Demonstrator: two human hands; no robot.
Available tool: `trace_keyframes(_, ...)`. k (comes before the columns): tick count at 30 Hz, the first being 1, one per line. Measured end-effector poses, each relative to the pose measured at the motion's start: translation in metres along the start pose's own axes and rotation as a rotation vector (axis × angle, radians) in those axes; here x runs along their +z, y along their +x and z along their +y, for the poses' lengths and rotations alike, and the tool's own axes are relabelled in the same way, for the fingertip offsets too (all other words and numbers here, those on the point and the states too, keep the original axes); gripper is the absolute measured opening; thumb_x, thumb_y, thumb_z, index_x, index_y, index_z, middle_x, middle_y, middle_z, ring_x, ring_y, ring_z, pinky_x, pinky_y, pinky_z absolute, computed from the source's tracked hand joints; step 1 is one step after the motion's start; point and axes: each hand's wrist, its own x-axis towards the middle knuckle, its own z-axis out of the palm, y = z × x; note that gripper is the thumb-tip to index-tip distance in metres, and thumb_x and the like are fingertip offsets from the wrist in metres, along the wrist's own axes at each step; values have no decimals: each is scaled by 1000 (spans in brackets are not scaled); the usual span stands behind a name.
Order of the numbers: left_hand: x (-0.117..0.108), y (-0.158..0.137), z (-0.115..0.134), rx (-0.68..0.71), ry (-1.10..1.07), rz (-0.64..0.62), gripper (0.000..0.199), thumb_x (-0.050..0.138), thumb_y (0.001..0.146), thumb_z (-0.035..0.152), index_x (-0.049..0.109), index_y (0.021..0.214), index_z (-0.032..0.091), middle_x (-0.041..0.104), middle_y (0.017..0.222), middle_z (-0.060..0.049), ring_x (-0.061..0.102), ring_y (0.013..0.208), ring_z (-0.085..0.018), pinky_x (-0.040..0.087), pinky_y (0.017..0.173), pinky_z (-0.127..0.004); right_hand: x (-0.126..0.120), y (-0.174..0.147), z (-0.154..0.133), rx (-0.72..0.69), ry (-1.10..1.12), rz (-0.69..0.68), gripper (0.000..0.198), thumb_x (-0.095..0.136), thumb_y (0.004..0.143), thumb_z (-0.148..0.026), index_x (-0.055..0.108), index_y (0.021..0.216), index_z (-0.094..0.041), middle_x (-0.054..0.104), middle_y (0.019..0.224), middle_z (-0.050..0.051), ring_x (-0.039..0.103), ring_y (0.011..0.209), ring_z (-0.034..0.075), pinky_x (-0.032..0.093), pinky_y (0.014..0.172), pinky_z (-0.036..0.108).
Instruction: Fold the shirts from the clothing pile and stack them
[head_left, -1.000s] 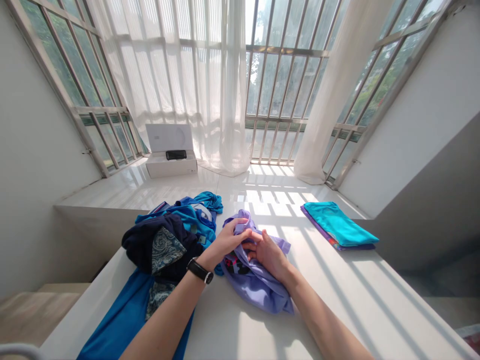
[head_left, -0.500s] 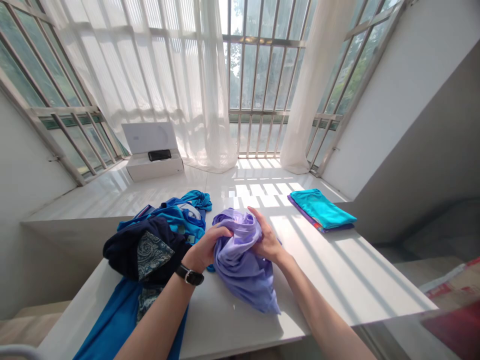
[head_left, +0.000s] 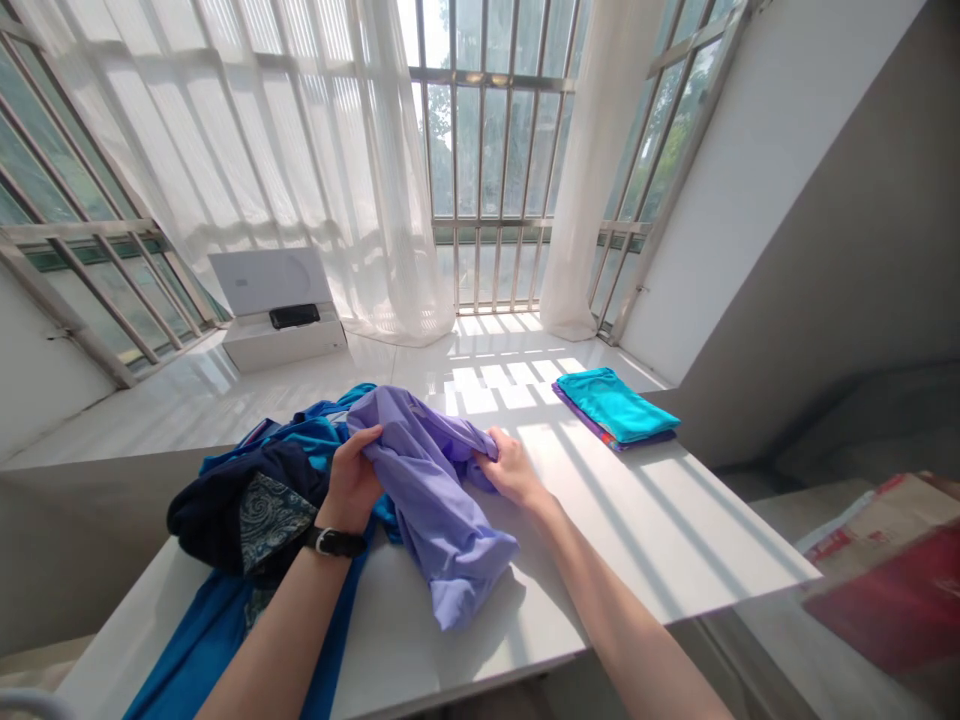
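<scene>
Head view: a purple shirt (head_left: 431, 490) hangs between both hands, lifted off the bench (head_left: 645, 530) so the cloth drapes free and its lower end trails on the top. The left hand (head_left: 352, 480) is clenched on one bunched edge, the right hand (head_left: 510, 468) pinches the opposite edge, keeping the fabric stretched between them. Just left of the left hand lies a heap of blue clothes (head_left: 255, 500). Well beyond the right hand sits a folded stack (head_left: 616, 408).

Tall barred windows (head_left: 480, 150) with sheer white curtains (head_left: 330, 170) let sun stripe the glossy white floor (head_left: 420, 365). Plain white walls (head_left: 787, 170). White table (head_left: 652, 530) in front.
</scene>
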Motion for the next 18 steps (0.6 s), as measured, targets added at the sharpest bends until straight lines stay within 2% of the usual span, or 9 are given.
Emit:
trace_keyframes(4,10,-11,5,-28,43,45,18,79,65,16,70,81,15,73,69,1,70,60,-17,59,59,-26,3,0,-2,14,132,47,13,64,82,-38,58,83,-27,61,71,-3,55,67,18,43,65,30)
trace_keyframes(6,13,-24,1,-14,137,10,28,84,62,17,70,86,15,75,75,1,70,63,-16,58,60,-25,4,-5,-9,-3,219,69,18,64,85,-44,61,92,-27,65,81,-1,59,74,19,47,72,32)
trace_keyframes(8,12,-39,-7,-3,261,-47,36,86,62,19,70,94,15,76,82,-1,71,70,-18,58,65,-26,6,-17,-18,-20,231,49,19,62,87,-46,63,90,-28,66,84,0,59,78,20,48,75,34)
trace_keyframes(11,5,-59,-25,33,489,-120,43,85,62,20,70,103,17,77,96,-5,72,92,-24,58,81,-32,9,-47,-33,-43,146,-36,23,62,88,-47,62,76,-28,62,72,0,54,69,21,46,71,35)
trace_keyframes(13,0,-69,-35,98,649,-156,44,84,59,18,71,101,17,76,103,-8,69,108,-29,54,96,-38,7,-68,-45,-70,135,-76,25,60,89,-47,61,74,-28,60,69,0,52,67,21,45,70,35)
trace_keyframes(16,1,-83,-46,241,825,-189,33,80,61,16,72,92,19,75,102,-9,62,121,-34,44,111,-46,-5,-90,-66,-128,158,-37,27,57,91,-48,60,74,-27,61,76,1,53,73,21,45,73,35)
trace_keyframes(18,6,-93,-49,324,876,-213,26,76,65,15,72,90,21,74,98,-9,61,123,-34,40,115,-47,-21,-97,-82,-151,165,-5,30,55,92,-50,60,74,-26,60,76,1,53,74,20,45,73,34)
